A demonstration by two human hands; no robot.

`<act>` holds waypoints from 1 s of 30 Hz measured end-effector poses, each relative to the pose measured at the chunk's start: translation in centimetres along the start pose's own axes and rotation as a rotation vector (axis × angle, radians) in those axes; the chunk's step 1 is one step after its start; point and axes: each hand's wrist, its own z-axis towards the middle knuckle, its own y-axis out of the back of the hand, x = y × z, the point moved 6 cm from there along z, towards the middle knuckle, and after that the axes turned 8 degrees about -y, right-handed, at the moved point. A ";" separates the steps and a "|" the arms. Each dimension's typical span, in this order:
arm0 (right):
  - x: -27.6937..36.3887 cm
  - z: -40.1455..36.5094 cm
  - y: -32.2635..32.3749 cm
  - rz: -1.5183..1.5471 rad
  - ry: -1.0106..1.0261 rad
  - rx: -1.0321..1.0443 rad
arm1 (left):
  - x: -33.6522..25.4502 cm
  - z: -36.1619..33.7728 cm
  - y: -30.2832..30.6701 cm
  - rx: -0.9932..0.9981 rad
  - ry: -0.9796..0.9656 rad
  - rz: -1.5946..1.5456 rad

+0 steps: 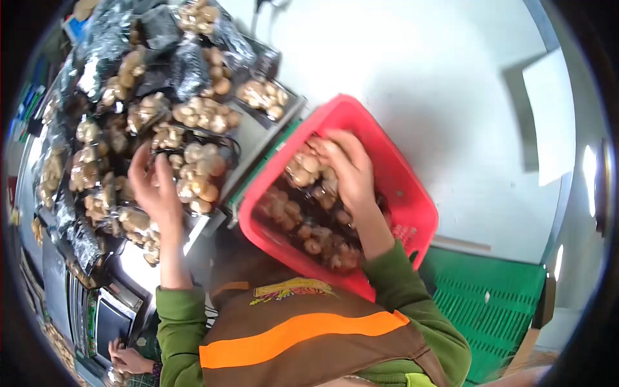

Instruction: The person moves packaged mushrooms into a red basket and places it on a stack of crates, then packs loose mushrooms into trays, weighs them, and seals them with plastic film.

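My left hand (158,190) is over a heap of film-wrapped mushroom packs (203,116), fingers apart, close beside a pack of round mushrooms (198,174). Inside a red plastic basket (403,193), my right hand (351,171) reaches down with its fingers curled over the edge of a mushroom pack (303,169). More mushroom packs (329,245) lie below it in the basket, partly in shadow. The basket stands tilted in front of my brown apron, and its near side overlaps the apron in this view.
A green slatted crate (487,303) is at the lower right. Behind the basket spreads a white surface (425,77), with a white sheet (551,116) at its right. At the lower left, another person's hand (129,358) is beside dark trays (113,326).
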 end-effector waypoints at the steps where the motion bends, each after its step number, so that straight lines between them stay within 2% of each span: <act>1: 1.2 2.9 -5.1 -0.046 0.055 0.164 | 2.3 1.4 2.8 -0.087 -0.009 0.177; 2: -0.7 7.3 -9.4 -0.079 0.173 0.339 | 3.1 3.0 5.3 -0.125 -0.005 0.408; 4: -4.1 13.7 -16.1 -0.490 0.068 0.387 | 5.2 6.3 9.2 -0.276 -0.103 0.483; 5: -7.5 17.7 -18.0 -0.768 0.053 0.376 | 5.3 8.2 10.9 -0.312 -0.164 0.573; 6: -8.3 19.2 -19.8 -1.035 -0.019 0.378 | 5.1 10.4 12.7 -0.342 -0.222 0.663; 8: -13.2 22.7 -21.3 -1.152 -0.191 0.480 | 8.4 14.4 17.0 -0.442 -0.112 0.869; 10: -14.2 23.5 -22.5 -1.204 -0.205 0.517 | 10.8 18.3 20.7 -0.440 0.033 1.112; 11: -13.2 23.3 -22.6 -1.212 -0.191 0.483 | 13.7 20.4 22.9 -0.402 0.076 1.262; 12: -12.2 22.8 -22.5 -1.142 -0.340 0.588 | 17.5 23.0 25.3 -0.274 0.072 1.284; 13: -12.1 22.8 -22.4 -1.106 -0.412 0.655 | 18.4 24.8 25.9 -0.155 0.188 1.420; 14: -12.3 22.5 -22.1 -1.066 -0.486 0.713 | 21.6 26.7 27.3 -0.029 0.220 1.451; 16: -11.2 21.4 -21.7 -1.059 -0.555 0.705 | 31.7 29.6 31.3 0.131 0.329 1.178; 18: -12.4 21.4 -21.4 -0.954 -0.564 0.623 | 31.5 29.3 29.4 0.738 0.299 0.789; 19: -13.6 21.5 -21.2 -0.866 -0.589 0.631 | 29.9 29.5 29.4 0.627 0.315 0.774; 20: -14.2 21.6 -21.2 -0.779 -0.608 0.639 | 28.8 29.7 29.1 0.623 0.335 0.753; 21: -14.6 21.5 -20.8 -0.775 -0.622 0.634 | 27.9 29.8 28.6 0.668 0.362 0.742; 23: -14.7 20.9 -21.2 -0.506 -0.673 0.786 | 26.1 29.4 27.6 0.763 0.435 0.726; 26: -11.5 18.8 -20.7 -0.541 -0.793 0.752 | 22.8 28.8 25.9 0.886 0.558 0.703; 28: -12.1 18.9 -20.0 -0.407 -0.793 0.830 | 20.4 28.3 25.5 0.929 0.638 0.701; 30: -10.8 19.8 -17.2 -0.538 -0.535 0.577 | 18.2 28.0 25.7 0.936 0.666 0.689</act>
